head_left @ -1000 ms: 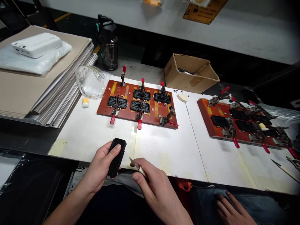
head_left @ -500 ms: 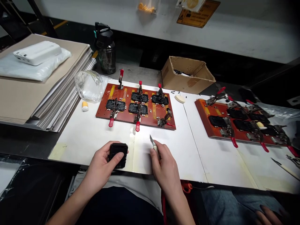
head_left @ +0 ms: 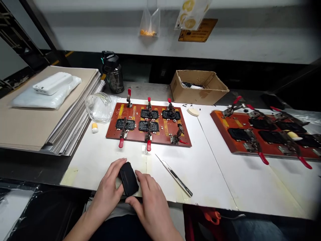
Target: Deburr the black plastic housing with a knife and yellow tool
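My left hand [head_left: 108,187] grips a black plastic case part [head_left: 129,179] by its left edge, tilted above the front of the white table covering. My right hand [head_left: 152,201] is beside the part, its thumb and fingers apart around the right side and lower corner; whether the tips touch it I cannot tell. A craft knife [head_left: 177,178] lies on the white surface right of my hands, blade pointing up and left. Beyond my hands, a red-brown fixture board [head_left: 115,134] with red-handled toggle clamps holds several black plastic parts [head_left: 148,126].
A second clamp board [head_left: 234,147] stands at right. Behind are an open cardboard box [head_left: 200,97] and a dark bottle [head_left: 115,77]. At left a tall cardboard stack [head_left: 25,134] carries a white device [head_left: 53,83]. A small yellow-white roll [head_left: 94,128] lies beside the first board.
My right hand has put the craft knife down on the table and moved left to the black part. In my left hand, the part has turned to show a smoother face.
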Demonstrator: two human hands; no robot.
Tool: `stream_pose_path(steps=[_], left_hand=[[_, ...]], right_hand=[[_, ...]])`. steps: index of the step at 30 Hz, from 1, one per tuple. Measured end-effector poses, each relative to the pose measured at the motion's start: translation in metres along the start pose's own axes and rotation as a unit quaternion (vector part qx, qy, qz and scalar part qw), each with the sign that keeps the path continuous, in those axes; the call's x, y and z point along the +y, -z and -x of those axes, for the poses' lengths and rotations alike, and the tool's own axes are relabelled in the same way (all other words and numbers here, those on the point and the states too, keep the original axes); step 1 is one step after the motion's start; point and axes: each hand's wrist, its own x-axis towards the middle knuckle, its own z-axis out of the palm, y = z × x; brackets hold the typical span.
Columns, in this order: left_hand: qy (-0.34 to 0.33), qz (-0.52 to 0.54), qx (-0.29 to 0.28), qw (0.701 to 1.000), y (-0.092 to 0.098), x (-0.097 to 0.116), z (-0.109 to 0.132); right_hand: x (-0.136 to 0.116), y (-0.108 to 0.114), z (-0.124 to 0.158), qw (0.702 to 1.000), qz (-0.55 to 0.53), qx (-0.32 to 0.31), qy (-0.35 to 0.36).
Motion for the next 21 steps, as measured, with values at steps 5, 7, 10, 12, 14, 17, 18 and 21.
stream_pose_path(steps=[5,7,10,12,14,17,18,21], left_hand=[[-0.048,-0.11,0.014,0.993,0.032,0.001,-0.017],[-0.019,-0.201,0.078,0.976,0.057,-0.005,-0.037],[0.064,-0.253,0.168,0.951,0.092,-0.023,-0.076],[0.09,-0.265,0.196,0.94,0.106,-0.039,-0.105],[0.105,-0.27,0.205,0.935,0.112,-0.053,-0.129],[0.105,-0.269,0.209,0.934,0.114,-0.063,-0.148],[0.102,-0.265,0.213,0.935,0.113,-0.063,-0.146],[0.094,-0.247,0.228,0.937,0.102,-0.049,-0.113]], right_hand=[[0.008,-0.024,-0.019,0.993,0.075,0.092,0.015],[0.013,-0.03,-0.024,0.985,0.12,0.122,0.024],[0.016,-0.036,-0.026,0.976,0.162,0.14,0.042],[0.015,-0.038,-0.024,0.975,0.159,0.148,0.044],[0.015,-0.039,-0.022,0.977,0.136,0.157,0.043],[0.018,-0.036,-0.018,0.981,0.082,0.174,0.037],[0.019,-0.034,-0.016,0.982,0.055,0.177,0.032],[0.019,-0.022,-0.009,0.986,-0.065,0.155,-0.001]])
